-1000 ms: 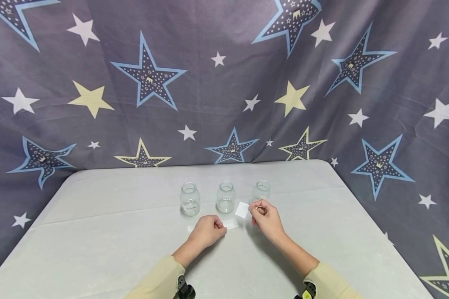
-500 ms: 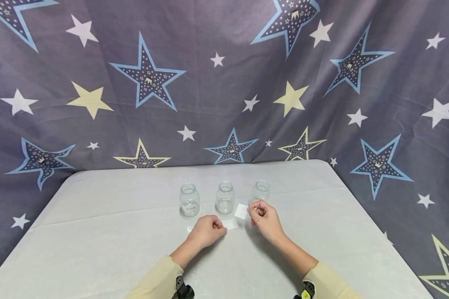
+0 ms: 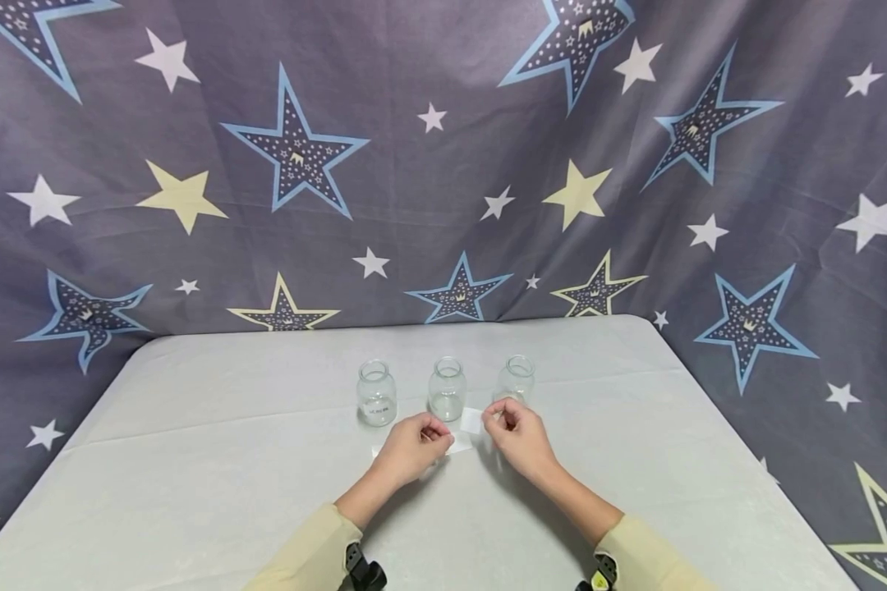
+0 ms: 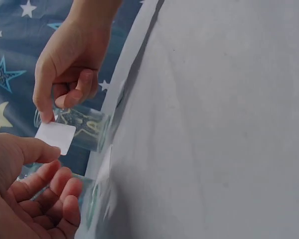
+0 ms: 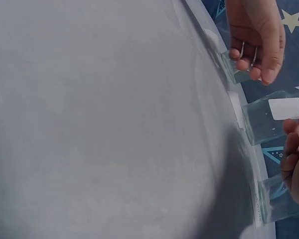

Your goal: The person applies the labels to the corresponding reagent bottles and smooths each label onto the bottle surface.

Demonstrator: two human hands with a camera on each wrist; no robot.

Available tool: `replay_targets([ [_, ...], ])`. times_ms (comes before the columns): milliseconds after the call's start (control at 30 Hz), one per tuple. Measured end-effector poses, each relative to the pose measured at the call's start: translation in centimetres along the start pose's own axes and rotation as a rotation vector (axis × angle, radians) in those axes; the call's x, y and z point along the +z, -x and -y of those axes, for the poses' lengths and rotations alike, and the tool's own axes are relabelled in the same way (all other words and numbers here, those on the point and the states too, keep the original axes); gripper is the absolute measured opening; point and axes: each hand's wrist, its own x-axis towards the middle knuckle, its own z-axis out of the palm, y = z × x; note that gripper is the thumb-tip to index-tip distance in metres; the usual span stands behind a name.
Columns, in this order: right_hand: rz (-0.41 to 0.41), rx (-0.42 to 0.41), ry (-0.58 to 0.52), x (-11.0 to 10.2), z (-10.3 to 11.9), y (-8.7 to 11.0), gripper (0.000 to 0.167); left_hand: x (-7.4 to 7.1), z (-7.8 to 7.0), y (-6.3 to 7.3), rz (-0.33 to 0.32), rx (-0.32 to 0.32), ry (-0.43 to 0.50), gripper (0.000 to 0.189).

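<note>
Between the thumb and finger of my right hand (image 3: 521,435) is a small white label (image 3: 471,420), pinched by one edge. In the left wrist view the label (image 4: 57,135) looks blank, with rounded corners. My left hand (image 3: 411,447) is beside it, fingers loosely curled, its thumb tip overlapping the label's corner in the left wrist view; nothing shows in its grasp. A white strip (image 3: 460,444) lies on the table, partly hidden by the left hand. Behind the hands stand the middle glass jar (image 3: 447,390) and the right glass jar (image 3: 517,376), the latter partly covered by my right hand.
A third glass jar (image 3: 376,382) stands at the left, with dark printing on a label low on its front. All three jars are lidless. The pale cloth-covered table (image 3: 214,460) meets a star-patterned curtain (image 3: 414,205) at the back and right.
My left hand has risen off the white strip and shifted slightly toward the label. The right hand has moved a little left with the label, which has turned. The jars stay put.
</note>
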Motion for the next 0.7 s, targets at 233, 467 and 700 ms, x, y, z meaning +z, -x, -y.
replay_targets([
  [233, 0.011, -0.123, 0.036, 0.35, -1.16, -0.12, 0.006, 0.31, -0.6, -0.11, -0.042, 0.036, 0.086, 0.007],
  [467, 0.015, -0.205, 0.094, 0.5, -1.01, 0.2, 0.003, 0.51, -0.97, -0.21, -0.055, 0.032, 0.173, 0.01],
  [700, 0.025, -0.349, 0.161, 0.6, -0.75, 0.59, 0.006, 0.47, -0.91, -0.28, -0.078, -0.008, 0.249, 0.019],
])
